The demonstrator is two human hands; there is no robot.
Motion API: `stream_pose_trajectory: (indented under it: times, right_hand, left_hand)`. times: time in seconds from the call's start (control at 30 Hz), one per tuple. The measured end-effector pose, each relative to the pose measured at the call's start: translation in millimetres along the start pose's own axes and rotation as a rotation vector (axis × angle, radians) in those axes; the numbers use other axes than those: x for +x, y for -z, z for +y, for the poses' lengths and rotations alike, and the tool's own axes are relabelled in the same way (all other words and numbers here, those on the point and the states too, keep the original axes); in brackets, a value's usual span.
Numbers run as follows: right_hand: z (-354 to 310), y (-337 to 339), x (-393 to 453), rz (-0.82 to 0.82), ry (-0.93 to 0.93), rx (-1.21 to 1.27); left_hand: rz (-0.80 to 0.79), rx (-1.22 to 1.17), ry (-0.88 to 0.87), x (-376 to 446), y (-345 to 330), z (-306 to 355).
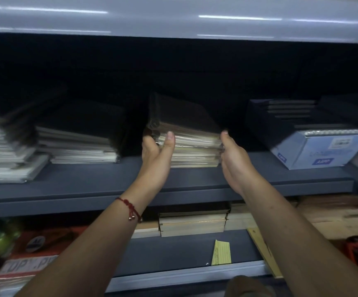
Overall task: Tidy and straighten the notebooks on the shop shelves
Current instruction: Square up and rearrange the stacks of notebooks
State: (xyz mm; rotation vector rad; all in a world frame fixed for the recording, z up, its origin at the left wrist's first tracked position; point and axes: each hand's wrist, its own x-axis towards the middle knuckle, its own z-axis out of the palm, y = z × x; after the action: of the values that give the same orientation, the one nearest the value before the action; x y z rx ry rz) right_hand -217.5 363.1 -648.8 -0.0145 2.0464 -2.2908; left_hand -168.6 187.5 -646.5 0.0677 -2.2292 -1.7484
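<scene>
A stack of brown-covered notebooks [192, 144] sits in the middle of the dark blue shelf [101, 183]. My left hand [157, 153] grips the stack's left end, thumb across its front edge and fingers curled round the side. My right hand [232, 155] presses flat against the stack's right end, fingers reaching back along the side. A black-covered pile of notebooks [77, 142] lies to the left, and a blurred, untidy pile [4, 151] at the far left.
A dark tray of notebooks [285, 116] and a light blue spiral pad box [315, 148] stand at the right. The lower shelf holds another notebook stack [192, 224], a yellow slip [222, 252], a wooden ruler [263, 251] and orange packs [43, 241]. A grey shelf [173, 16] overhangs above.
</scene>
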Motion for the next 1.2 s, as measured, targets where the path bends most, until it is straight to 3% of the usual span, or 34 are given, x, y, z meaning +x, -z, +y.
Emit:
stream_pose_trajectory:
  times: [0.17,0.27,0.47,0.6,0.73,0.97,1.2]
  right_hand:
    - [0,7,-2,-0.088,0.03,-0.05]
    - [0,19,-7,-0.174,0.089,-0.253]
    - [9,9,-5,0.055,0.264,-0.492]
    - [9,17,-3,-0.063,0.199,-0.441]
    - [5,20,-6,-0.078,0.188,-0.63]
    - [8,12,-4,0.032,0.208,-0.583]
    - [-3,10,-19,-0.024,0.098,-0.426]
  left_hand:
    - [-0.074,0.019,-0.01,2,11,-7]
    - [-0.046,0.167,-0.056,2,20,-11]
    - [0.119,0.21,-0.093,4,19,-15]
    - [0.018,0.254,-0.045,3,25,-14]
    - [-0.001,0.373,-0.074,3,34,-13]
    - [0.056,0.359,-0.097,4,29,-13]
    - [-0.12,0.303,-0.055,-10,40,-3]
